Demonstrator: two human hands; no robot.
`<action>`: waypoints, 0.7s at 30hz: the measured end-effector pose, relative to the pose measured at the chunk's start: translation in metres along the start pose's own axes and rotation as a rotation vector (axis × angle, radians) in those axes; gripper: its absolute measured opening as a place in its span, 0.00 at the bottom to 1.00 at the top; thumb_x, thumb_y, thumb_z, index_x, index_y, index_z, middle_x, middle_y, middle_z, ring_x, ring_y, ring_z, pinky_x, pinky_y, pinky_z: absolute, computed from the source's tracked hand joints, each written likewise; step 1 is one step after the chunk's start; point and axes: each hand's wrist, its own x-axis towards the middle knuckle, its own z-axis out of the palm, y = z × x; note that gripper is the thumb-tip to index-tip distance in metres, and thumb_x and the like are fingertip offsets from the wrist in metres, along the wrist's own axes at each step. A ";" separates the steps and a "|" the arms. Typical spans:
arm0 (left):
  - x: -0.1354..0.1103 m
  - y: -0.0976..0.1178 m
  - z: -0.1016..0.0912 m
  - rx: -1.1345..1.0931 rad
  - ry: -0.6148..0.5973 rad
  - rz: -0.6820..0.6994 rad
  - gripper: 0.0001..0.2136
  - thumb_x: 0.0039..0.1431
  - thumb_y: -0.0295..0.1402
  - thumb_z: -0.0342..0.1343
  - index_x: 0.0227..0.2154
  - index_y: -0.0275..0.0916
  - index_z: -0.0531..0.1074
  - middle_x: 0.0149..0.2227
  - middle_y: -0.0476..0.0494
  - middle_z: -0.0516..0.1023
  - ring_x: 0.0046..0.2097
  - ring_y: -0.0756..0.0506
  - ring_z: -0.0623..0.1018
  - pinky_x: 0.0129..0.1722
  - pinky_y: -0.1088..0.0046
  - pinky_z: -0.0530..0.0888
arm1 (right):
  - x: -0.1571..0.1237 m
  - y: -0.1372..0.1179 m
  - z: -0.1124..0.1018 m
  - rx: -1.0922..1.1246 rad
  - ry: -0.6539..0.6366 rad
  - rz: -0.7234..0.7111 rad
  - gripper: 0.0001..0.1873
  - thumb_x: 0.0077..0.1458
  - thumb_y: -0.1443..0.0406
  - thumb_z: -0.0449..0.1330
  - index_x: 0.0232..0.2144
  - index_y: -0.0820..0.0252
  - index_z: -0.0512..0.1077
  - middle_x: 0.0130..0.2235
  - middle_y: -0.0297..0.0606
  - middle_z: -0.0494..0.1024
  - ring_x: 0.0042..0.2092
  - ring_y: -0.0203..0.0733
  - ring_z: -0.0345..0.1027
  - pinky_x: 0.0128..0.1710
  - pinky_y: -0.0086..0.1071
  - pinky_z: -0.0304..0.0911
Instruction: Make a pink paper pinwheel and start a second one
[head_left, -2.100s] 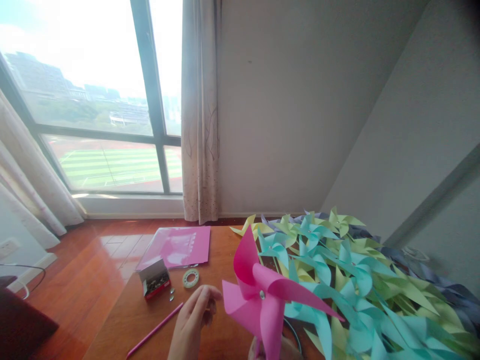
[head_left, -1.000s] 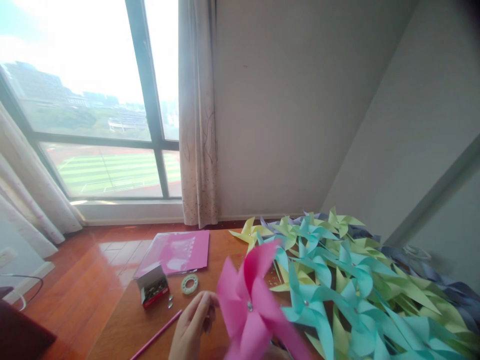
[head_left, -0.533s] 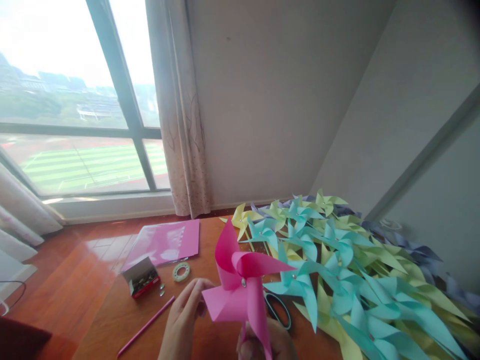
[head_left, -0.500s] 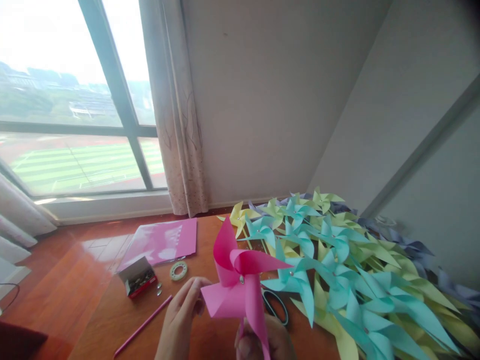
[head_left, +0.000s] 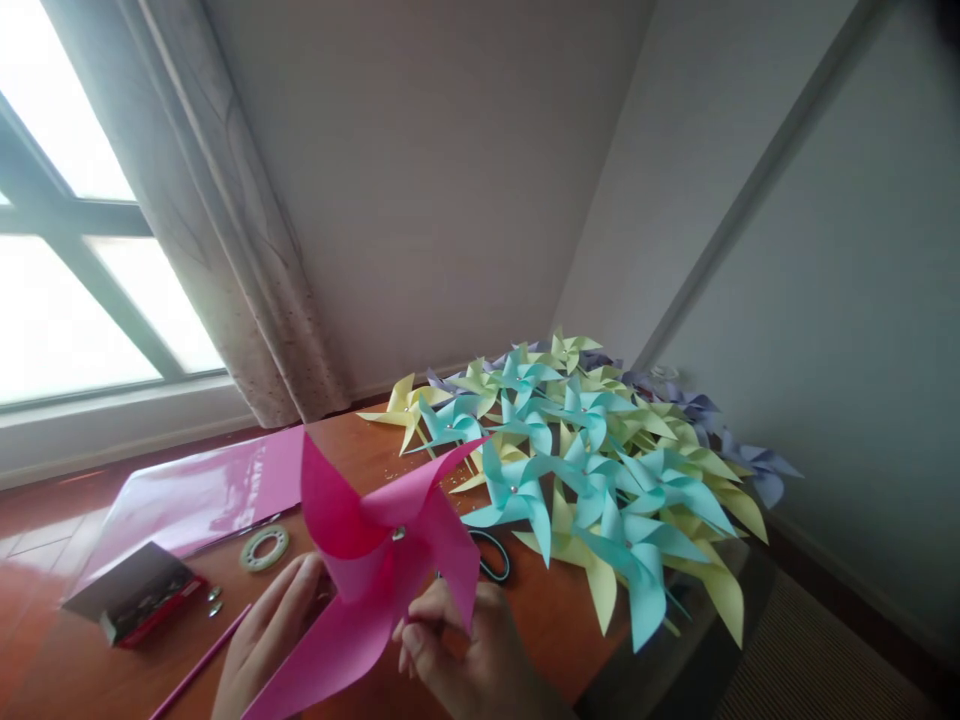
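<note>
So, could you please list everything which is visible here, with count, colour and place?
Held pinwheel: one, pink, above the table
Turquoise pinwheels: several, turquoise, right half of table
Yellow-green pinwheels: several, yellow to pale green, among the turquoise ones
Purple pinwheels: several, greyish purple, back and right of pile
Scissors: one, dark handle visible, beside pile
Tape roll: one, cream, near paper
Paper: count unclear, pink, table's far left
Box: one, grey and red, open, front left
Metal pieces: two, silver, beside box
Stick: one, pink, left of left hand
Table: one, reddish brown, centre
Curtain: one, pale, beside window
Window: one, bright, left
Walls: two, grey, behind
Left hand: one, bare, partly behind held pinwheel
Right hand: one, bare, fingers curled beneath held pinwheel
</note>
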 end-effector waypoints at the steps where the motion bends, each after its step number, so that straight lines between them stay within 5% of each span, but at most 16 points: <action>1: 0.001 -0.003 -0.001 -0.023 -0.001 -0.006 0.15 0.35 0.45 0.72 0.26 0.44 0.80 0.30 0.49 0.83 0.38 0.38 0.81 0.33 0.72 0.78 | 0.000 0.000 0.000 0.003 0.000 0.004 0.10 0.59 0.64 0.58 0.26 0.57 0.75 0.25 0.35 0.79 0.28 0.38 0.74 0.31 0.27 0.66; 5: 0.003 -0.012 -0.001 -0.023 -0.110 -0.116 0.19 0.35 0.45 0.73 0.30 0.41 0.82 0.29 0.47 0.83 0.34 0.39 0.80 0.32 0.70 0.78 | -0.001 -0.001 0.000 0.057 0.023 0.026 0.09 0.59 0.65 0.59 0.27 0.58 0.74 0.26 0.35 0.79 0.29 0.38 0.74 0.32 0.27 0.66; 12: -0.008 -0.018 0.007 -0.003 -0.369 -0.261 0.20 0.41 0.43 0.72 0.37 0.36 0.84 0.38 0.39 0.84 0.44 0.36 0.81 0.47 0.64 0.78 | 0.003 0.000 0.001 0.153 0.047 0.110 0.09 0.60 0.61 0.59 0.33 0.61 0.76 0.31 0.38 0.80 0.33 0.38 0.75 0.35 0.27 0.69; 21: -0.016 -0.004 0.019 -0.050 -0.221 -0.297 0.23 0.28 0.40 0.76 0.32 0.36 0.83 0.34 0.39 0.84 0.44 0.27 0.81 0.41 0.57 0.81 | 0.008 -0.002 0.004 0.068 -0.023 0.101 0.09 0.58 0.65 0.60 0.33 0.60 0.81 0.30 0.37 0.81 0.31 0.38 0.73 0.31 0.27 0.65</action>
